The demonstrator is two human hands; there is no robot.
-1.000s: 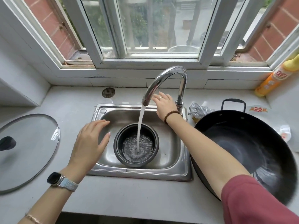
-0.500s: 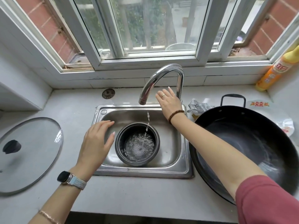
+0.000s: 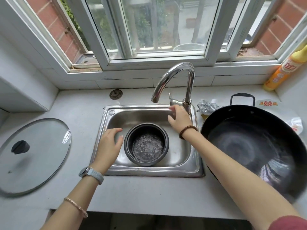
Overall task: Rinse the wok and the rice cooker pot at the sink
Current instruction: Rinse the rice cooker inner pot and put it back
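Fingers (image 3: 114,131) of the left hand (image 3: 108,146) lie straight and loose, gripping nothing, over the sink (image 3: 149,171) rim at nine o'clock of the rice cooker pot (image 3: 146,145), just beside its wall. The pot stands upright in the basin, partly filled with rippling water. The tap (image 3: 174,68) shows no stream. The right hand (image 3: 180,120), at one o'clock of the pot and just below the tap lever, is motion-blurred; its fingers appear relaxed and hold nothing. The wok (image 3: 252,146) rests on the tabletop at three o'clock of the sink, not yet under water.

Assessment: the step in hand is taking up the filled pot to swirl and empty it. Recommend gripping the rim on opposite sides, at nine and three o'clock, keeping it low in the basin, and tipping slowly; the wet rim is likely slippery.

Change noted: the stream ran full a second ago, then thinned to a dribble, and is now off. The right hand has dropped from the lever; the left has closed on the pot.
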